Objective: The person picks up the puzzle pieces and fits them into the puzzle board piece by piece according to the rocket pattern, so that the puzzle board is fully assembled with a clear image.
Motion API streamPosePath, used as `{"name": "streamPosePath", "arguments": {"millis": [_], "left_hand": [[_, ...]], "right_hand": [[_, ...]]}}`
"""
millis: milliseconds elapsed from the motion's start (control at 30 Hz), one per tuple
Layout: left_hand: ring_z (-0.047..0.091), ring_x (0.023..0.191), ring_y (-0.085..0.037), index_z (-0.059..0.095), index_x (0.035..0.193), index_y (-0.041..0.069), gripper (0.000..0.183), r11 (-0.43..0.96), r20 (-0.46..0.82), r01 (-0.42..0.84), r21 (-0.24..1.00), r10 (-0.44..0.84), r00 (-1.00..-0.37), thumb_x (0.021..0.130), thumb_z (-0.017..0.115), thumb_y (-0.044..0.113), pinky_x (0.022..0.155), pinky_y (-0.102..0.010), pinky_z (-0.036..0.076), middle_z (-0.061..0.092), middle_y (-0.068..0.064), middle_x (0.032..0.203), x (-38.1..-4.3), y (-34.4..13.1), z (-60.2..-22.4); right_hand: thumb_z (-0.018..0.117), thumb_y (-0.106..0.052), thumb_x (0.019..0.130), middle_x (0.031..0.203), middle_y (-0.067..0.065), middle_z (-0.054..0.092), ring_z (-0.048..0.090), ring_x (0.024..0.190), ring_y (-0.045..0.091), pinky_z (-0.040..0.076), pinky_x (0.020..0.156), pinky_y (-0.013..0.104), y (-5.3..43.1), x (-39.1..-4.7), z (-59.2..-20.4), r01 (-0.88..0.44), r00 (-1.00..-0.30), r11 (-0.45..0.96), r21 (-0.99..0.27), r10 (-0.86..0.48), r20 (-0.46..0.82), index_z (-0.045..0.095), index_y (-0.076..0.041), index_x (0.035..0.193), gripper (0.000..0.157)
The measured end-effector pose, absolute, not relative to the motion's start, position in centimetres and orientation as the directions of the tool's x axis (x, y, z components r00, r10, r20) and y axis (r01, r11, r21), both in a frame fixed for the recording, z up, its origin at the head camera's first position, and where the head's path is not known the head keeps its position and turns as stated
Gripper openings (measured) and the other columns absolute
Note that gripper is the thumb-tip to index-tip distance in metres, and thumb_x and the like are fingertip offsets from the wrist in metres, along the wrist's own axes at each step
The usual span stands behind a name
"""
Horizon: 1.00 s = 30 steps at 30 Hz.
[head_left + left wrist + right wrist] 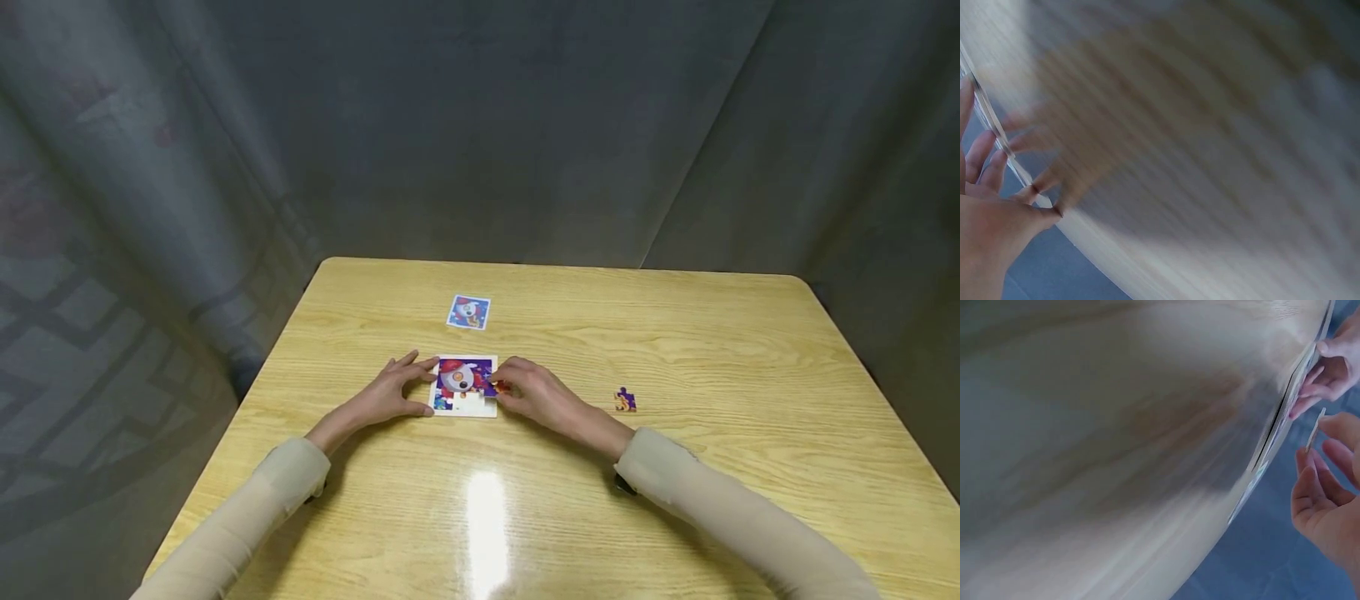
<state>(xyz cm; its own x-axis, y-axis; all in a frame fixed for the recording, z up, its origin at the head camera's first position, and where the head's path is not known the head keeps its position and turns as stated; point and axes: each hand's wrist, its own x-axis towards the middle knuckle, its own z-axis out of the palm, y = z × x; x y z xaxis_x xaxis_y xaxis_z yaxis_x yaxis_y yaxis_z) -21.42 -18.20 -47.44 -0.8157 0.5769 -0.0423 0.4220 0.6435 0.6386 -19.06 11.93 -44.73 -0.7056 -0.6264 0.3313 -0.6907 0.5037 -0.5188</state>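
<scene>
A square jigsaw puzzle board [468, 407] with a white frame lies on the table, its upper part filled with a rocket picture and a bare white patch low in the middle and right. My left hand [388, 392] rests at its left side, fingers spread, fingertips on the upper left edge and thumb at the lower left corner. Between thumb and fingers my right hand [534, 390] pinches a puzzle piece [1315, 432], purple with orange, held tilted close over the board's right side. In the right wrist view a gap shows between piece and board.
One loose purple and orange puzzle piece [626, 400] lies on the table to the right of my right hand. Beyond the board is a small picture card [468, 312] with the same rocket. Grey curtains [480, 133] hang behind the wooden table [675, 333].
</scene>
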Motion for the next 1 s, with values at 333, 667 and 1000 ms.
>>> {"name": "streamPosePath", "arguments": {"millis": [333, 667, 1000], "left_hand": [[0.014, 0.145, -0.039, 0.064, 0.122, 0.007, 0.052, 0.642, -0.033, 0.428, 0.636, 0.577, -0.816, 0.079, 0.079, 0.032, 0.113, -0.063, 0.003, 0.038, -0.006, 0.151, -21.3, -18.2, -47.3], [0.014, 0.145, -0.039, 0.063, 0.122, 0.007, 0.051, 0.642, -0.033, 0.434, 0.633, 0.582, -0.812, 0.079, 0.079, 0.031, 0.113, -0.063, 0.003, 0.038, -0.006, 0.152, -21.3, -18.3, -47.6], [0.014, 0.145, -0.039, 0.064, 0.122, 0.007, 0.051, 0.636, -0.03, 0.435, 0.638, 0.585, -0.811, 0.079, 0.079, 0.031, 0.113, -0.063, 0.003, 0.037, -0.006, 0.152, -21.3, -18.4, -47.6]], "right_hand": [[0.07, -0.007, 0.086, 0.105, 0.004, 0.063, 0.06, 0.089, 0.013, 0.053, 0.075, 0.024, 9.4, -19.2, -44.9, -0.705, -0.672, 0.477, -0.525, -0.685, 0.28, 0.071, -0.005, 0.107, 0.021], [0.071, -0.007, 0.086, 0.101, 0.004, 0.062, 0.061, 0.091, 0.014, 0.053, 0.08, 0.024, 8.1, -19.1, -45.6, -0.731, -0.649, 0.48, -0.485, -0.709, 0.276, 0.074, -0.006, 0.096, 0.011], [0.071, -0.01, 0.086, 0.102, 0.005, 0.062, 0.062, 0.093, 0.016, 0.052, 0.084, 0.026, 7.2, -19.1, -45.9, -0.757, -0.629, 0.504, -0.415, -0.734, 0.255, 0.074, -0.007, 0.096, 0.011]]}}
